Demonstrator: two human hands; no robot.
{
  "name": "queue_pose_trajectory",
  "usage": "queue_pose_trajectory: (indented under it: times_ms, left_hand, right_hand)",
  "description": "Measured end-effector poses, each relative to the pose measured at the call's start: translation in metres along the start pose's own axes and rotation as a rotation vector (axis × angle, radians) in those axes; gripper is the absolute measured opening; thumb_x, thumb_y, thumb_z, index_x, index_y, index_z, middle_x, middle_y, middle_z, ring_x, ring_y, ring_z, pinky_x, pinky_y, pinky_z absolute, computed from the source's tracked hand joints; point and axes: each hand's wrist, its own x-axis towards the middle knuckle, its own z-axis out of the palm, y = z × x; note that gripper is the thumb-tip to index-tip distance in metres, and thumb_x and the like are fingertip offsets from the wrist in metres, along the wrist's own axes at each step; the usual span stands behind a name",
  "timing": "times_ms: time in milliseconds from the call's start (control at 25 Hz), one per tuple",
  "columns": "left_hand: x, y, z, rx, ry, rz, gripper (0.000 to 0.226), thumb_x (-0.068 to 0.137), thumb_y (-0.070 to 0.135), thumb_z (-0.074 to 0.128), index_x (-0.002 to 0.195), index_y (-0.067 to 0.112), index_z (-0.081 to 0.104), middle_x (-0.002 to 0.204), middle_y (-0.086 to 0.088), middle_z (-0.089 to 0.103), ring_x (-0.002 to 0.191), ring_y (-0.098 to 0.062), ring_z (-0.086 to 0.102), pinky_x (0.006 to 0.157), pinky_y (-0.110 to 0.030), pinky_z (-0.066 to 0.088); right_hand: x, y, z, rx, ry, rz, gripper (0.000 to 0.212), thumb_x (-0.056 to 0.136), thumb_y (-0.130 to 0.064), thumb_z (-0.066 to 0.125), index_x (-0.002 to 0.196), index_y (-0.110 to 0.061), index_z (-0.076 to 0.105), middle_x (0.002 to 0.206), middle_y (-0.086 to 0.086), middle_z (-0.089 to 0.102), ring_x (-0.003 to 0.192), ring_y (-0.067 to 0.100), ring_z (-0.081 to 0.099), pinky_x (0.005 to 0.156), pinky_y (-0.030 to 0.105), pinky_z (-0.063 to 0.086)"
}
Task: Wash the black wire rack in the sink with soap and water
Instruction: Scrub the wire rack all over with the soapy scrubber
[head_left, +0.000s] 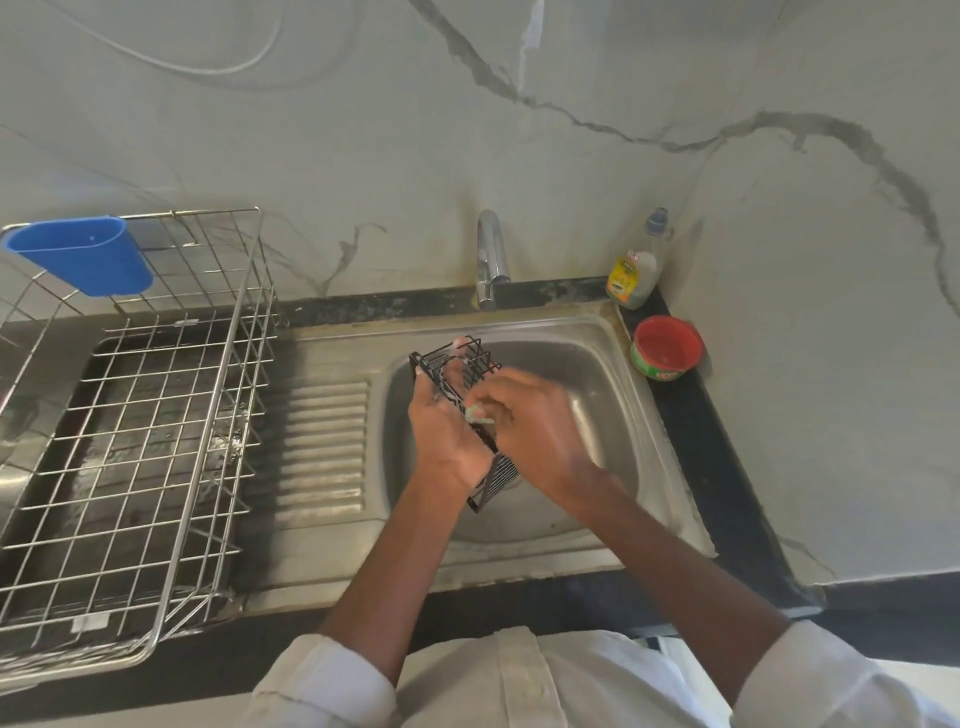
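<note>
Blurring hides the right hand (535, 431) pinching something pale; left hand (447, 426) clasps the black wire rack (467, 410) over the steel sink (597, 395), dark worktop (727, 493) around.

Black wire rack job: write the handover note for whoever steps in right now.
Left hand: holds the black wire rack tilted over the sink bowl.
Right hand: against the rack, pinching a small pale scrubber; blurred.
Tap: no water visible.
Soap bottle and red tub stand at the sink's right.
Done: scrubbing appears under way.
Left: finish scrubbing, rinse; the steel drying rack stands at left.
</note>
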Motion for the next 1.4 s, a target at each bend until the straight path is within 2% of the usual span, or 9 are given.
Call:
queue_pose_trajectory:
  times_ms: [160, 320, 480, 640, 760, 880, 1040, 1160, 1400]
  left_hand:
    - [-0.003, 0.005, -0.008, -0.076, -0.091, -0.038, 0.064, 0.105, 0.067, 0.038, 0.118, 0.020, 0.080, 0.120, -0.010, 0.066, 0.113, -0.028, 0.065, 0.115, -0.046, 0.049]
    - [0.006, 0.016, -0.009, -0.199, -0.141, -0.054, 0.078, 0.099, 0.081, 0.028, 0.132, 0.027, 0.072, 0.132, -0.017, 0.058, 0.136, -0.040, 0.042, 0.091, -0.059, 0.062]
    - [0.009, 0.018, -0.003, -0.244, -0.051, -0.037, 0.071, 0.101, 0.079, 0.033, 0.129, 0.026, 0.071, 0.148, -0.024, 0.052, 0.152, -0.047, 0.041, 0.104, -0.068, 0.051]
    - [0.008, 0.016, -0.002, -0.219, -0.031, -0.018, 0.069, 0.104, 0.076, 0.030, 0.114, 0.024, 0.073, 0.148, -0.025, 0.055, 0.138, -0.044, 0.054, 0.098, -0.056, 0.057]
    - [0.005, 0.013, 0.000, -0.138, -0.024, -0.012, 0.071, 0.103, 0.078, 0.030, 0.120, 0.025, 0.073, 0.139, -0.023, 0.060, 0.136, -0.045, 0.056, 0.109, -0.059, 0.049]
    - [0.003, 0.010, -0.005, -0.108, -0.044, 0.003, 0.074, 0.102, 0.079, 0.028, 0.123, 0.024, 0.073, 0.136, -0.024, 0.060, 0.134, -0.050, 0.055, 0.105, -0.058, 0.050]
    - [0.001, 0.011, -0.006, -0.038, -0.046, 0.006, 0.074, 0.101, 0.081, 0.027, 0.130, 0.030, 0.071, 0.135, -0.019, 0.065, 0.119, -0.046, 0.066, 0.095, -0.050, 0.054]
    - [-0.001, 0.011, -0.009, 0.011, -0.020, 0.014, 0.078, 0.101, 0.080, 0.028, 0.127, 0.021, 0.071, 0.140, -0.021, 0.066, 0.126, -0.050, 0.066, 0.098, -0.051, 0.054]
    - [-0.010, 0.011, 0.008, 0.115, -0.042, 0.022, 0.077, 0.102, 0.080, 0.027, 0.106, 0.023, 0.080, 0.122, -0.015, 0.075, 0.097, -0.030, 0.076, 0.087, -0.044, 0.060]
  right_hand:
    - [-0.017, 0.001, 0.000, -0.048, -0.108, -0.153, 0.031, 0.078, 0.017, 0.071, 0.089, -0.011, 0.078, 0.088, 0.002, 0.073, 0.080, 0.017, 0.068, 0.068, 0.038, 0.059]
    - [-0.034, 0.011, -0.008, -0.093, 0.075, 0.032, 0.038, 0.078, 0.019, 0.071, 0.095, -0.014, 0.079, 0.098, 0.000, 0.077, 0.085, 0.011, 0.069, 0.074, 0.018, 0.057]
    - [-0.027, 0.013, 0.000, -0.065, 0.177, 0.094, 0.025, 0.087, 0.007, 0.072, 0.098, -0.014, 0.080, 0.098, -0.003, 0.076, 0.084, 0.006, 0.068, 0.076, 0.020, 0.057]
    - [-0.027, 0.019, -0.003, -0.067, 0.157, -0.039, 0.019, 0.090, 0.002, 0.073, 0.100, -0.012, 0.081, 0.101, 0.000, 0.076, 0.089, 0.008, 0.071, 0.078, 0.017, 0.057]
    - [-0.025, 0.020, -0.005, -0.034, 0.260, 0.123, 0.015, 0.090, -0.002, 0.076, 0.099, -0.013, 0.081, 0.099, -0.001, 0.077, 0.086, 0.007, 0.071, 0.076, 0.025, 0.061]
    - [-0.037, 0.017, -0.006, -0.040, 0.158, -0.081, 0.016, 0.089, 0.000, 0.077, 0.100, -0.011, 0.082, 0.100, 0.000, 0.077, 0.089, 0.008, 0.071, 0.082, 0.017, 0.057]
    - [-0.024, 0.016, -0.009, 0.012, 0.239, 0.146, 0.016, 0.089, -0.001, 0.077, 0.098, -0.013, 0.081, 0.096, -0.003, 0.077, 0.083, 0.002, 0.069, 0.076, 0.019, 0.059]
    - [-0.027, 0.012, -0.002, 0.003, 0.063, -0.005, 0.015, 0.089, -0.001, 0.078, 0.098, -0.012, 0.082, 0.094, -0.003, 0.077, 0.081, 0.001, 0.068, 0.074, 0.015, 0.056]
    - [0.016, 0.009, -0.013, 0.026, 0.077, 0.155, 0.017, 0.088, -0.003, 0.078, 0.099, -0.016, 0.082, 0.092, -0.005, 0.077, 0.071, -0.006, 0.064, 0.071, 0.012, 0.056]
